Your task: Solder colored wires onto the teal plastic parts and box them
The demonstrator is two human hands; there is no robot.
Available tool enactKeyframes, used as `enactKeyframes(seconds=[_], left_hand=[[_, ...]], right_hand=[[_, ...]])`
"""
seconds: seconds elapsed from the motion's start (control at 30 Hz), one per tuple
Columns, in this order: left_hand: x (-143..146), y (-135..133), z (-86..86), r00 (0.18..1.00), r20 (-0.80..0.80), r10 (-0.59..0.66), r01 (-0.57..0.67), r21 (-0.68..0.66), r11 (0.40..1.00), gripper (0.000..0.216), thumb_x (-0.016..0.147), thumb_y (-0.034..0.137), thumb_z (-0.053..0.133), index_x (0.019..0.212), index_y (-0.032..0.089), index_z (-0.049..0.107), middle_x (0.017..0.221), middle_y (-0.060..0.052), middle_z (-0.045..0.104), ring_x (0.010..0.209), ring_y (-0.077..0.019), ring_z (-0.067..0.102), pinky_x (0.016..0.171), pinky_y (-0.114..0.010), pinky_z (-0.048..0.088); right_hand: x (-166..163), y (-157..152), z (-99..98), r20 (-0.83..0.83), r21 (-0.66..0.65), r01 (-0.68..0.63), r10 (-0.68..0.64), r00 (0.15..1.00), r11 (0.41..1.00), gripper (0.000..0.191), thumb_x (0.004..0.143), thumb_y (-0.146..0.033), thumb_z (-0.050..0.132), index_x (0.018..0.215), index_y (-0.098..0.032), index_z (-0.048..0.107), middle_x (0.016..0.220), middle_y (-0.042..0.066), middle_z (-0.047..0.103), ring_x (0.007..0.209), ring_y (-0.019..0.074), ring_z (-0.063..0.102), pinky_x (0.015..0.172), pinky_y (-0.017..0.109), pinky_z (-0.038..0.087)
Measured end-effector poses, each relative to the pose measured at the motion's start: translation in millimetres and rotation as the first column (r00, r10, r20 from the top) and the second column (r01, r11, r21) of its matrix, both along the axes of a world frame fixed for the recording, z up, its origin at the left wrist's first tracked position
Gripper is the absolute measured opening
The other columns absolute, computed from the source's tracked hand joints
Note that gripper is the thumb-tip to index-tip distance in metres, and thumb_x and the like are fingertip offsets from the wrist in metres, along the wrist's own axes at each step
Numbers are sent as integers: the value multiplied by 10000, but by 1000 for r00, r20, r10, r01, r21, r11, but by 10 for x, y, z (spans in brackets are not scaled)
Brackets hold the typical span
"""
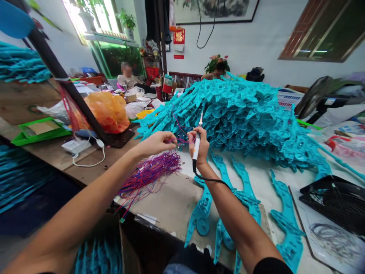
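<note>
My right hand is closed around a white soldering iron, tip pointing up, its black cord trailing down past my wrist. My left hand pinches thin red and purple wires close to the iron. Beneath the left hand a loose bundle of red, blue and purple wires lies on the table. A big heap of turquoise plastic parts rises right behind both hands. Several single turquoise parts lie flat under my right forearm.
A black fan grille lies at the right. An orange plastic bag, a green tray and a white cable sit at the left beside a dark slanting pole. Two people sit at the far side.
</note>
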State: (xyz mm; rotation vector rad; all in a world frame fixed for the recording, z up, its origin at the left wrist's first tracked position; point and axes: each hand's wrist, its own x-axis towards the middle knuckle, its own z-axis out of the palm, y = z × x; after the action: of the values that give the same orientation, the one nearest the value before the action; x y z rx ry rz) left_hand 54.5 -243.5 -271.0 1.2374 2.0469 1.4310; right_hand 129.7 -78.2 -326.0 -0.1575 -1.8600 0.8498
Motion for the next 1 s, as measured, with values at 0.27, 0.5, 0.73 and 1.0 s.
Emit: enactKeyframes(seconds=[0.27,0.5,0.73,1.0], left_hand=[[-573,864,-331,867,318,385,-440,124,889,196,798,329,640,807,136,665,532,18,515,469,-89,364,467,-236,252],[-702,1027,-287,912,317,260,-330,194,924,180,695,296,752,769,134,725,672,-39,667,628,-129,514,592,-238,384],[-692,851,-245,995,97,-15,15,1,1000,191,722,213,670,885,173,760,627,-6,646,538,-112,494,560,-233,363],[-446,764,-352,978,102,-184,200,-178,964,648,734,153,582,1374,202,494,562,6,640,536,-172,588,545,-243,400]], right_hand=[[98,86,-59,27,146,-47,43,999,988,161,903,-287,501,1059,-248,509,972,38,673,885,170,679,827,303,528],[27,213,-38,61,158,-55,46,997,986,159,905,-268,488,1060,-254,518,961,36,677,899,177,672,851,316,520],[-143,308,15,87,117,-112,102,991,987,180,900,-257,457,1070,-268,513,966,21,688,895,170,675,830,308,520],[-149,390,-68,218,109,-158,132,967,981,265,862,-205,440,1115,-260,498,842,-25,672,652,128,621,661,240,487]])
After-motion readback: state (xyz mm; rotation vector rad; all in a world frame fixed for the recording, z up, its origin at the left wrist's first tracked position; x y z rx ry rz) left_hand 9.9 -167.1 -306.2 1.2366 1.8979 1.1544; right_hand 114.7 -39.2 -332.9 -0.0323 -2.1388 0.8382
